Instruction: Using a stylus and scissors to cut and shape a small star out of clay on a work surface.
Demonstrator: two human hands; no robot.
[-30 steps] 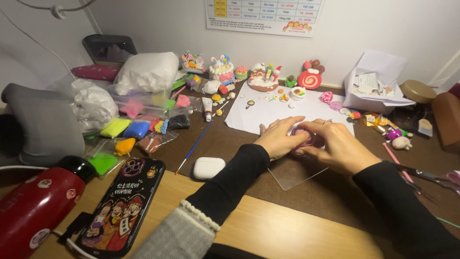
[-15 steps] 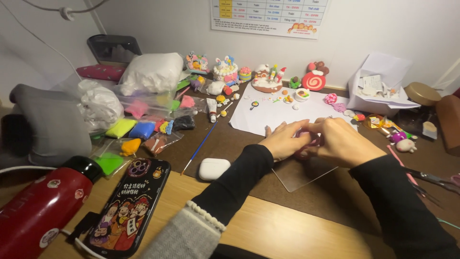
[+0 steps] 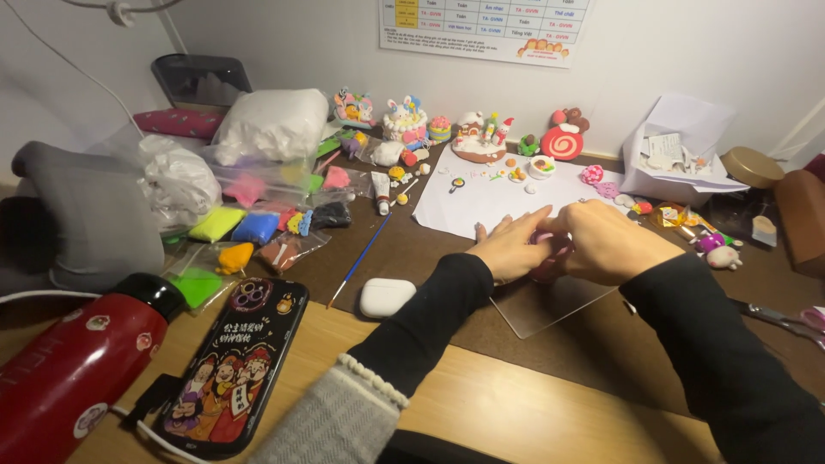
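Both hands, left hand [image 3: 514, 249] and right hand [image 3: 612, 245], closed around pink clay lump [image 3: 550, 255]; shaping looks unfinished. Finished clay figures [image 3: 481, 137] stand far back.

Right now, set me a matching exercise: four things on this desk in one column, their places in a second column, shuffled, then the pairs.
Things:
1. pink clay lump
2. white earbud case
3. blue paintbrush
4. phone

Places:
A. lying slantwise on the brown mat, left of the white paper sheet
B. on the wooden desk edge beside the red bottle
C. pressed between the left hand and right hand
D. near the left forearm, at the mat's front edge

Pairs: 1-C, 2-D, 3-A, 4-B
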